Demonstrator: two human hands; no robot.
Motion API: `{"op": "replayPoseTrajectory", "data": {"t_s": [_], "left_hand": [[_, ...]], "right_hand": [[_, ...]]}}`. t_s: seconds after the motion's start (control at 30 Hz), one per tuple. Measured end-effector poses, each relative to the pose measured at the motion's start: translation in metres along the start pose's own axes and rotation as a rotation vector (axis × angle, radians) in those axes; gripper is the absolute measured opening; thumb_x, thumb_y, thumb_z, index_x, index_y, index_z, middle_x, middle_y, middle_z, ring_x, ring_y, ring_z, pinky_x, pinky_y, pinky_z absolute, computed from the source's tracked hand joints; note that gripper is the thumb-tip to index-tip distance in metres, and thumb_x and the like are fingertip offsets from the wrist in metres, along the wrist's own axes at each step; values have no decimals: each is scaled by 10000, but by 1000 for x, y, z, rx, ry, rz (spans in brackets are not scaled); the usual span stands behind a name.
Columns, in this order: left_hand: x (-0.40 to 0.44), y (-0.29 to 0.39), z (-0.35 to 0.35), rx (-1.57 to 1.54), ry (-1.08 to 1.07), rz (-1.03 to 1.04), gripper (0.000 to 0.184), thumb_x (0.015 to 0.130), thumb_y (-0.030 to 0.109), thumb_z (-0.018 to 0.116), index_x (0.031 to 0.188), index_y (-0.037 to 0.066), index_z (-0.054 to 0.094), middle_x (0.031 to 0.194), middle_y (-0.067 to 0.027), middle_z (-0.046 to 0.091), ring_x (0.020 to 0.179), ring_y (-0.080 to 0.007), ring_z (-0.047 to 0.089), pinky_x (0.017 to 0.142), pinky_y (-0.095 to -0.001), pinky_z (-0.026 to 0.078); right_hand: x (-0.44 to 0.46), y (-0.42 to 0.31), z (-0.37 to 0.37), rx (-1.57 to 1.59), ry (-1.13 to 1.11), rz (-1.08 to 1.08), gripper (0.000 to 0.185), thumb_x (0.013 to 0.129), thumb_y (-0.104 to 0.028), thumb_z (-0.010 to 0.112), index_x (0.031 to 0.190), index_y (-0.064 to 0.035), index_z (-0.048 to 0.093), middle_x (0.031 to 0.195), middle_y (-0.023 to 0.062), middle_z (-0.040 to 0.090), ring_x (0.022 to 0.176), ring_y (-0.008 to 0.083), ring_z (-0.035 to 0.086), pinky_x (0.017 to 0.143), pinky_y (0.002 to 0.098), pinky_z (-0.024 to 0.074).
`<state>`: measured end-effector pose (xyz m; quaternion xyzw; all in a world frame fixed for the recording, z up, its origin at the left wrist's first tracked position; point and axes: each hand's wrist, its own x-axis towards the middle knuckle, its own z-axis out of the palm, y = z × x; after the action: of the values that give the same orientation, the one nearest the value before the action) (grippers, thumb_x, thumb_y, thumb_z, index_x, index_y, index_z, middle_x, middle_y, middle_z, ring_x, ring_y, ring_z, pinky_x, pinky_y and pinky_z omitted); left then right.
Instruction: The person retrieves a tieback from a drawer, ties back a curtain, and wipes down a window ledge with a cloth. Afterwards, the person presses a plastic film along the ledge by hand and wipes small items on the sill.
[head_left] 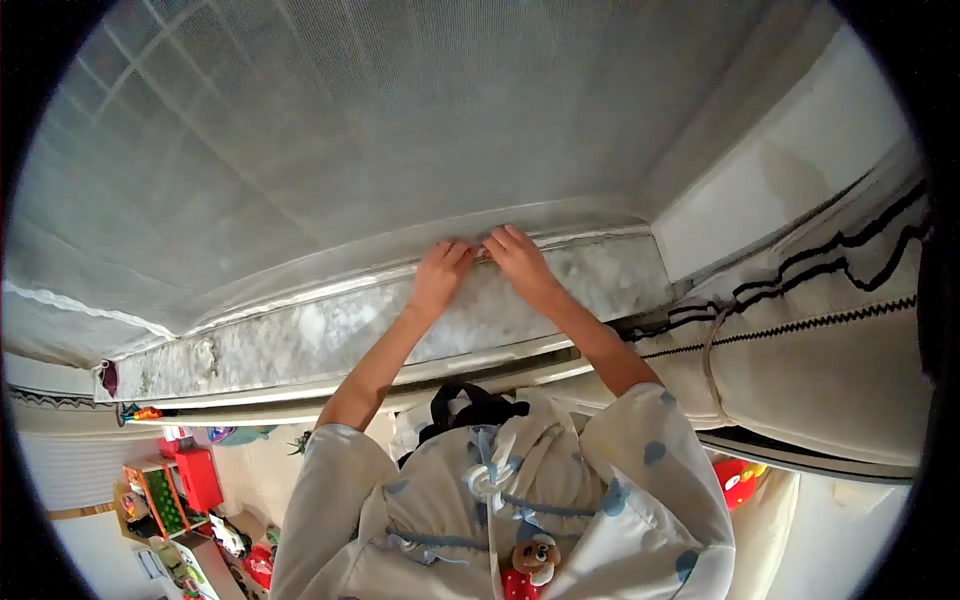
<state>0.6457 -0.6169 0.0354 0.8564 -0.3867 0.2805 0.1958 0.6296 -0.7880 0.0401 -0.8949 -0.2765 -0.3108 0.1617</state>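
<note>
A sheer grey mesh curtain (400,130) hangs in front of me, and its pale bottom hem runs along a mottled marble sill (330,330). My left hand (445,272) is closed in a pinch at this hem, just above the sill. Close beside it on the right, my right hand (516,264) also pinches the hem, fingertips bent down. The two hands almost touch. Exactly how much fabric lies between the fingertips is hidden by the fingers.
A cream curtain (820,360) with black trim is gathered at the right. A small dark red object (108,378) sits at the sill's left end. Behind me at lower left are a red box (199,478) and shelves with clutter; a red toy (737,484) shows at lower right.
</note>
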Motion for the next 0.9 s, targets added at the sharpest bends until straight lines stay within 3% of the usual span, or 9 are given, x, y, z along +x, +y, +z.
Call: {"op": "replayPoseTrajectory", "data": {"t_s": [0.17, 0.3, 0.37, 0.53, 0.6, 0.7, 0.8, 0.87, 0.9], "left_hand": [[3, -2, -2, -83, -87, -153, 168, 657, 50, 592, 817, 89, 625, 864, -30, 555, 794, -216, 529, 651, -321, 466], [2, 4, -4, 63, -28, -66, 178, 616, 44, 629, 783, 104, 616, 781, -26, 526, 756, -212, 534, 605, -330, 470], [8, 12, -3, 54, -26, -92, 173, 611, 38, 620, 771, 101, 611, 760, -26, 512, 742, -211, 532, 593, -325, 469], [10, 2, 11, 177, 20, 10, 136, 619, 30, 589, 734, 102, 596, 737, -26, 497, 720, -206, 534, 575, -310, 466], [7, 5, 9, 160, -100, -3, 127, 640, 33, 571, 756, 84, 578, 842, -46, 531, 818, -206, 543, 668, -323, 468], [24, 24, 4, 348, -205, -130, 73, 671, 47, 554, 731, 75, 584, 779, -41, 536, 770, -205, 567, 600, -318, 484], [36, 40, -7, 263, -382, -99, 129, 686, 37, 529, 799, 47, 591, 850, -68, 552, 828, -222, 566, 670, -339, 492], [43, 45, -4, 183, -344, -5, 172, 691, 33, 518, 846, 39, 592, 915, -82, 552, 882, -232, 552, 730, -343, 478], [46, 47, 2, 98, -308, 85, 215, 697, 30, 507, 893, 32, 594, 979, -96, 553, 937, -243, 538, 789, -347, 465]], "right_hand": [[5, 19, -4, 132, -228, -28, 180, 657, -43, 537, 835, -39, 508, 889, 90, 482, 917, 268, 480, 758, 344, 452], [-3, 20, 1, 125, -236, -1, 182, 657, -50, 537, 837, -39, 507, 905, 84, 481, 921, 257, 484, 738, 338, 463], [-3, 15, 5, -32, -65, -56, 157, 657, -58, 536, 813, -47, 518, 882, 75, 499, 905, 240, 504, 723, 329, 474], [11, 1, 14, -80, -128, 83, 123, 648, -79, 570, 764, -57, 537, 830, 69, 515, 856, 229, 518, 728, 316, 469], [9, 2, 11, -74, -121, 99, 120, 642, -93, 597, 740, -57, 538, 812, 69, 509, 828, 230, 513, 722, 315, 462], [1, 6, -4, -40, -103, 49, 111, 662, -73, 571, 770, -48, 558, 837, 87, 533, 884, 248, 522, 753, 322, 461], [-20, 15, -27, -73, -85, 146, 149, 694, -41, 527, 835, -27, 575, 921, 106, 552, 942, 277, 518, 797, 343, 451], [-44, 35, -34, -130, -155, 502, 339, 672, 30, 520, 1009, 8, 539, 1109, 137, 509, 1061, 298, 475, 917, 375, 390], [-52, 38, -41, -135, -153, 503, 339, 672, 30, 520, 1009, 8, 539, 1109, 137, 509, 1061, 298, 475, 917, 375, 390]]}}
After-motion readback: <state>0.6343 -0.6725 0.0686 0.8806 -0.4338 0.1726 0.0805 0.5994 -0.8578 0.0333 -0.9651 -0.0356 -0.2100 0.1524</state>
